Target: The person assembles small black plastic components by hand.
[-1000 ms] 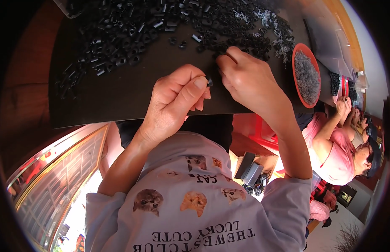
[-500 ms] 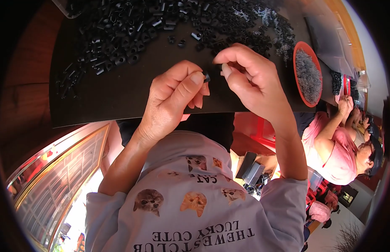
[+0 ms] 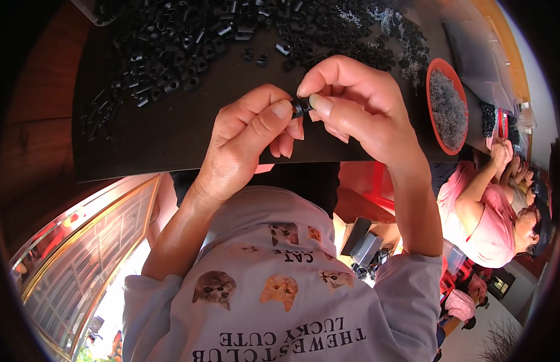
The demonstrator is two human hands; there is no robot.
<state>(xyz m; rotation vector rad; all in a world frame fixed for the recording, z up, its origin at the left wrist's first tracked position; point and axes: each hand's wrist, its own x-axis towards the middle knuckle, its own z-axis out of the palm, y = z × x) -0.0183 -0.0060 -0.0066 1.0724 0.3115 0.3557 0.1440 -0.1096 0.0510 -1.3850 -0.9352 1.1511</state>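
Between my hands, above the near part of the dark table (image 3: pixel 171 133), is a small black cylindrical plastic part (image 3: pixel 299 109). My left hand (image 3: pixel 247 133) pinches one end of it between thumb and fingers. At its other end, the thumb and forefinger of my right hand (image 3: pixel 364 108) close on a small black piece (image 3: pixel 307 104) that meets the cylinder. My fingers hide much of both pieces, so I cannot tell whether one sits inside the other. Beyond my hands lies a wide heap of black plastic parts (image 3: pixel 189 54), short tubes among them.
An orange-red bowl (image 3: pixel 434 114) of small greyish springs (image 3: pixel 449 111) stands right of my right hand. More loose springs (image 3: pixel 407 45) lie at the heap's right end. A few thin black pieces (image 3: pixel 102 114) are at the far left. Another person in pink (image 3: pixel 485 217) works farther right.
My right hand has come left to my left hand, bringing its small black piece against the black cylinder. My left hand has hardly moved.
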